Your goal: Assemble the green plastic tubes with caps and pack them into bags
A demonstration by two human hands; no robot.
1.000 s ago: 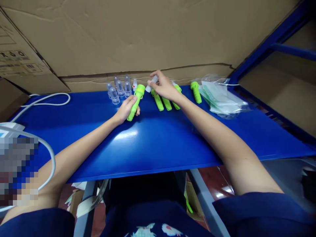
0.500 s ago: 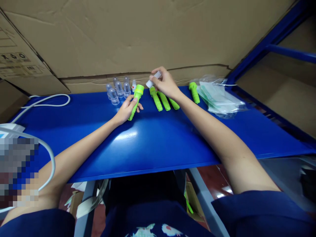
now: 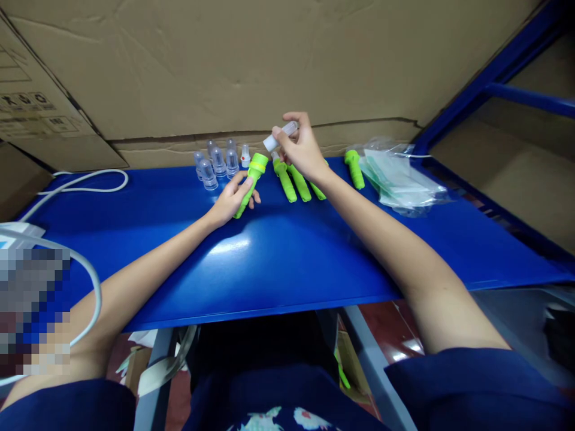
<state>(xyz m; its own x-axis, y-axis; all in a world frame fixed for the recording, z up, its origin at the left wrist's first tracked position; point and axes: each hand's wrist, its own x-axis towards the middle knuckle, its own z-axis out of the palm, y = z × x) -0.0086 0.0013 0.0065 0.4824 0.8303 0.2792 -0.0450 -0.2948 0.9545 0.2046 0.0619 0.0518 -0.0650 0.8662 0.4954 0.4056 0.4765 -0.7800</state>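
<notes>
Wrapped around a lime-green flashlight body (image 3: 256,170), my left hand (image 3: 231,197) holds it tilted above the blue table, its wide head up. My right hand (image 3: 303,146) pinches a small white and clear tube (image 3: 281,136) between thumb and fingers, up and to the right of that head and apart from it. Several more green flashlight bodies (image 3: 286,182) lie side by side beneath my right hand, partly hidden by it. Left of my left hand stand several clear plastic domed caps (image 3: 209,175). Beside them is a small clear piece with a red dot (image 3: 245,157).
Another green flashlight body (image 3: 354,169) lies to the right, touching or close to a clear plastic bag (image 3: 399,176) with pale contents. A white cable (image 3: 94,287) loops over the left side. Cardboard (image 3: 269,66) walls the back, and a blue metal frame (image 3: 494,78) rises at right.
My right hand has lifted slightly, with the tube tilted a little flatter. The flashlight in my left hand has shifted slightly to the right.
</notes>
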